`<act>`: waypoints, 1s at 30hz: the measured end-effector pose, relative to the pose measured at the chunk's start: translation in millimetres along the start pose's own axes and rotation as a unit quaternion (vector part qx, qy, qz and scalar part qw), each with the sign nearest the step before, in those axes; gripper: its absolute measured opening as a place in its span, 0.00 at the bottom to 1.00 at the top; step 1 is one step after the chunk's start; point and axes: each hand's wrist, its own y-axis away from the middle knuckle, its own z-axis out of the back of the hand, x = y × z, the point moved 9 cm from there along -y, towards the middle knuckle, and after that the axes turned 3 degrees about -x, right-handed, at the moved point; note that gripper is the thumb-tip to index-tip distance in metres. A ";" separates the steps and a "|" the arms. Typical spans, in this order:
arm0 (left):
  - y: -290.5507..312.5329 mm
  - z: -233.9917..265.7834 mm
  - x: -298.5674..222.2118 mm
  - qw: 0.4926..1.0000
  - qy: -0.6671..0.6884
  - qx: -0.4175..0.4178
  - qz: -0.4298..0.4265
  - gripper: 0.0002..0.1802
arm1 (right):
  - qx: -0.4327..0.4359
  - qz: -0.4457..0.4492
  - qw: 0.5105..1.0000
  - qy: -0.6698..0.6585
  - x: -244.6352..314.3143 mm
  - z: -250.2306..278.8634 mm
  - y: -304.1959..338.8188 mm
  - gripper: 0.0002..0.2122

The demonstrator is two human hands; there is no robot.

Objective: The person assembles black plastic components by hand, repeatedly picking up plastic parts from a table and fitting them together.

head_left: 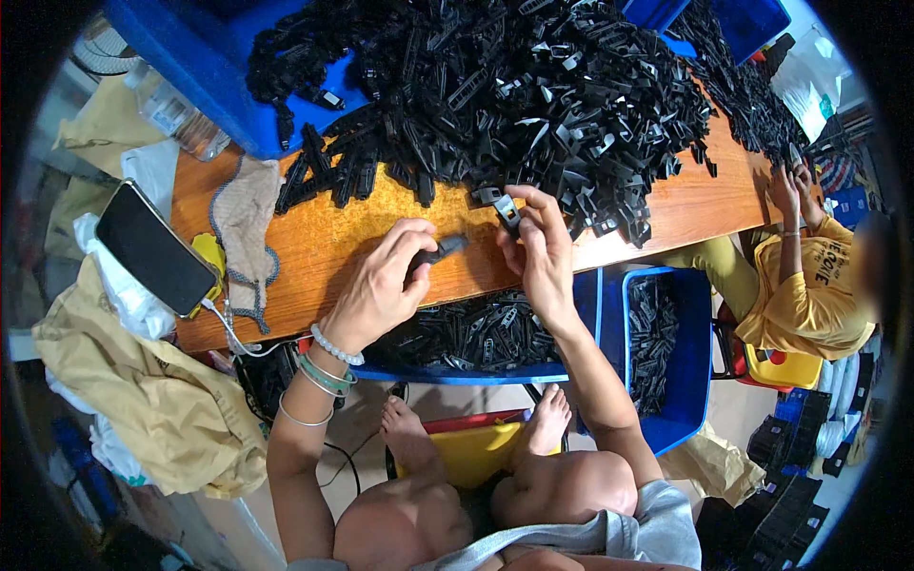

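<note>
A: Surface and room?

B: A brown wooden table (328, 243) is noted, its far part buried under a heap of black parts (533, 105). At the left, a blue bin (190, 71), a phone (157, 247) and a beige cloth (246, 209) are seen. Toward the right end, a co-worker in yellow (804, 295) is seated.

A: The pieces in hand?

B: By the left hand (386, 271), a small dark piece (446, 249) is pinched between thumb and curled fingers, its end pointed rightward. By the right hand (545, 262), a black clip (509, 214) with a pale, shiny face is pinched between thumb and forefinger. Both are held over the table, just in front of the heap.

A: Edges, open room?

B: The front edge is crossed by both arms; a front bin (462, 375) of black parts is set below. A gap is kept between the hands; bare wood is shown between left hand and cloth.
</note>
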 end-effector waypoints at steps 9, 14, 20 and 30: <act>1.7 21.5 -3.4 0.992 -0.094 -0.074 -0.029 0.11 | 0.185 0.091 0.959 0.195 4.1 -26.2 10.9 0.15; 3.0 22.0 2.0 0.995 -0.073 -0.068 -0.009 0.10 | 0.156 0.063 0.941 0.292 4.2 -22.5 13.5 0.15; 0.1 17.1 -5.9 0.995 -0.083 -0.050 -0.031 0.09 | 0.132 0.291 0.892 0.320 24.9 -33.4 15.1 0.14; -28.7 75.2 12.0 0.964 -0.195 -0.181 0.018 0.18 | 0.354 0.216 0.861 0.295 30.9 -54.6 59.0 0.13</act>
